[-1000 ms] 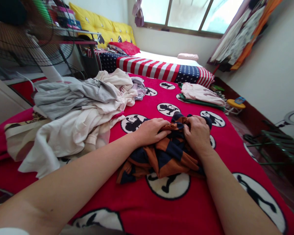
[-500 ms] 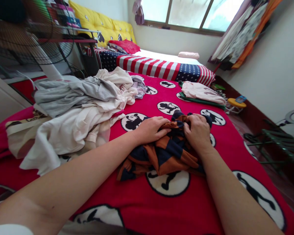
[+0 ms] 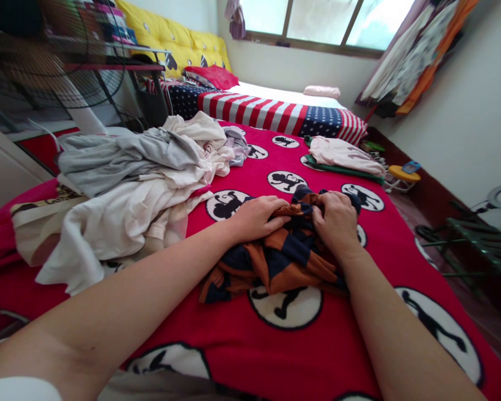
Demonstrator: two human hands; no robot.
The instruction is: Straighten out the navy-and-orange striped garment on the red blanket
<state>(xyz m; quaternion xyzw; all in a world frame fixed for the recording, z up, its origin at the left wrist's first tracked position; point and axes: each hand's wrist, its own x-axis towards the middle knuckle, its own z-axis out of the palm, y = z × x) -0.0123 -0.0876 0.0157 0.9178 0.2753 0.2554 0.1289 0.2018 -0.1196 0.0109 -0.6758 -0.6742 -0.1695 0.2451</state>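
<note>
A crumpled garment with orange-brown and navy stripes lies bunched on the red bedspread, which has round white patches with black figures. My left hand grips the garment's upper left edge, thumb and fingers closed over the cloth. On its upper right part, my right hand is closed around a gathered fold. Cloth is bunched up between the two hands, and the fingertips of the right hand are partly hidden in it. I cannot tell which part of the garment is held.
To the left is a heap of loose white and grey clothes. Folded pink and green clothes lie at the far right of the bedspread. A fan stands at the left; a green rack stands right of the bed.
Both hands keep their hold on the striped garment and have hardly moved. The whole view has shifted very slightly.
</note>
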